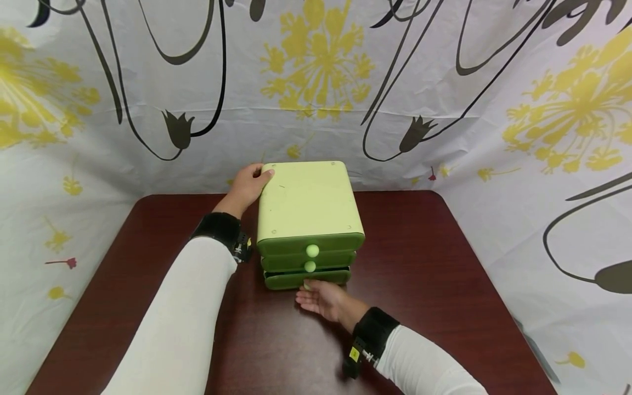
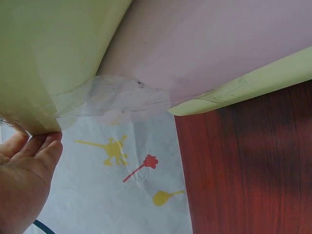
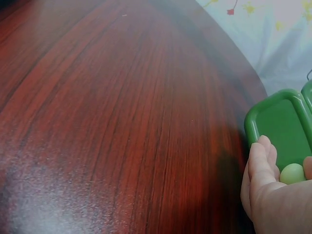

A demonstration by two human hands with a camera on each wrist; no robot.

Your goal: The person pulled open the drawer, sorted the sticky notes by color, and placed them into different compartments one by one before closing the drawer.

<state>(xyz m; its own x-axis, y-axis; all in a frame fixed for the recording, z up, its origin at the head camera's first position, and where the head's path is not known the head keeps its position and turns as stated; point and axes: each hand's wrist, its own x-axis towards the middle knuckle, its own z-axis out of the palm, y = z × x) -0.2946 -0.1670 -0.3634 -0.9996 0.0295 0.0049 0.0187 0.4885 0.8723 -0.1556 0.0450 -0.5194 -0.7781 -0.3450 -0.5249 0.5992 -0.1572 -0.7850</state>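
A light green drawer box [image 1: 306, 200] with three darker green drawers stands at the middle back of the dark red table [image 1: 419, 263]. My left hand [image 1: 258, 174] holds its back left corner, thumb on the lid; the left wrist view shows the fingers [image 2: 41, 148] against the box's edge [image 2: 48, 63]. My right hand [image 1: 310, 293] lies palm up in front of the bottom drawer [image 1: 288, 280], which stands slightly out. In the right wrist view its fingers [image 3: 261, 161] and thumb pinch the pale round knob [image 3: 292, 173] on the drawer front [image 3: 280, 122].
A white cloth with yellow flowers and dark stems [image 1: 316, 82] walls the table at the back and both sides. The two upper drawers [image 1: 308, 244] are closed, each with a pale knob. Bare table top [image 3: 122, 122] lies in front and to both sides of the box.
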